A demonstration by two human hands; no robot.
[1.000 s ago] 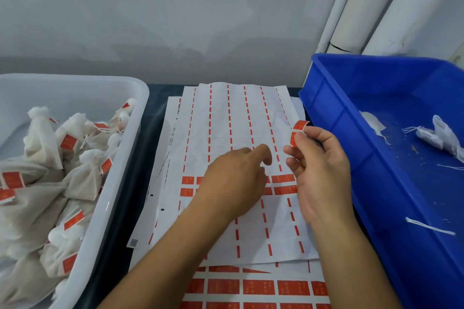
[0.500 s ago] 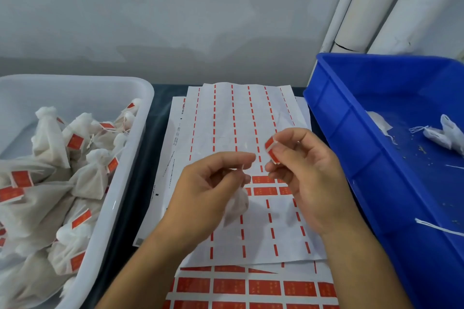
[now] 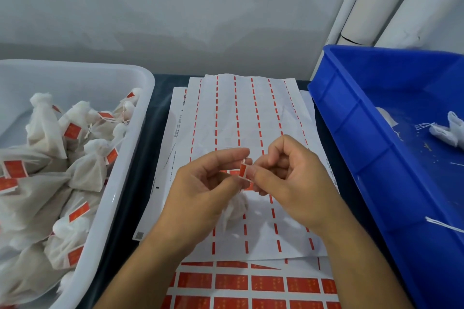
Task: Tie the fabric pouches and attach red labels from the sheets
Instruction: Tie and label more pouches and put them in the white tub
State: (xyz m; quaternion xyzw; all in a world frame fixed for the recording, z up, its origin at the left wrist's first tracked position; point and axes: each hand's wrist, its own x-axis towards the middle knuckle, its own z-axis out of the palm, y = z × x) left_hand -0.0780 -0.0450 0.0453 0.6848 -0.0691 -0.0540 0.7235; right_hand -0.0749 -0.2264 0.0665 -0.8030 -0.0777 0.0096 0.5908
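1. A red label (image 3: 243, 170) is pinched by the right hand (image 3: 288, 180) above the peeled sheet (image 3: 251, 113).
2. A fabric pouch (image 3: 234, 208) is gripped by its string in the left hand (image 3: 200, 188), dangling beneath.

Nothing is reading clearly here. The red labels (image 3: 268, 283) on the full sheet (image 3: 251, 291) at the near edge of the desk are carrying pale printed characters, too blurred to make out. The same is going for the red labels on the tied pouches (image 3: 72, 130) in the white tub (image 3: 140, 118). The peeled sheet (image 3: 241, 118) is showing small lines of dark print running along its left margin (image 3: 177, 130) and another along its right edge (image 3: 326, 173), both too small to read, and a small square code (image 3: 139, 235) is sitting at its near left corner, unreadable
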